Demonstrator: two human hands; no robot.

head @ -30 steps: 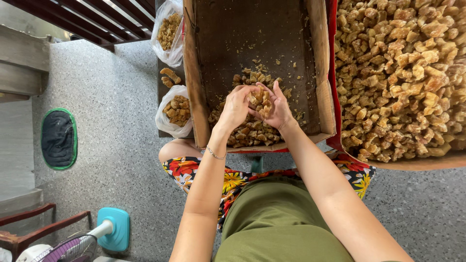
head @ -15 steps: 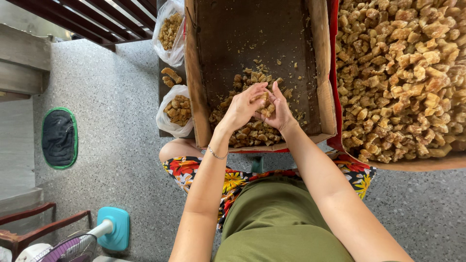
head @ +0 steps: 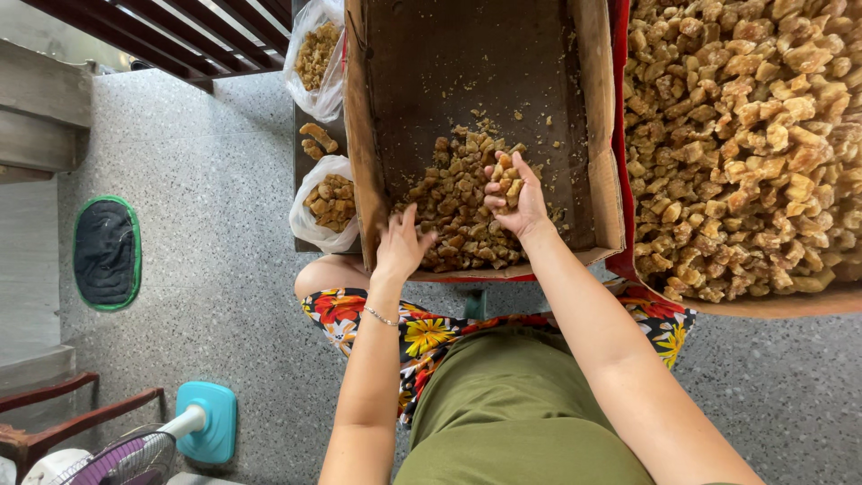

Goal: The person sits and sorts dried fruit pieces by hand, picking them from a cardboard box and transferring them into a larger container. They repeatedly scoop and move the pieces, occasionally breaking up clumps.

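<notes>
**Brown chunks getting sorted in a cardboard box**

Brown chunks (head: 458, 211) sit in a heap in the lower middle part of the cardboard box (head: 377, 135), near the centre of the frame. The right hand (head: 516, 198) is lifted a bit over the pile with its fingers curled around a small handful of pieces, so it's closed on them. The left hand (head: 400, 244) is lower down at the near edge of the heap, fingers spread apart and pressing into the chunks, not gripping anything as far as I can see. It has a thin bracelet (head: 382, 316) on the wrist.

On the right side of the frame is a much bigger heap (head: 745, 135), lighter and golden, in a red-edged tray (head: 618, 180) touching the box. Left of the box are two plastic bags (head: 328, 202) with similar pieces inside. Down in the lower left corner there's a fan with a teal base (head: 206, 420), and a dark mat (head: 106, 253) lies on the speckled floor (head: 215, 180).
</notes>
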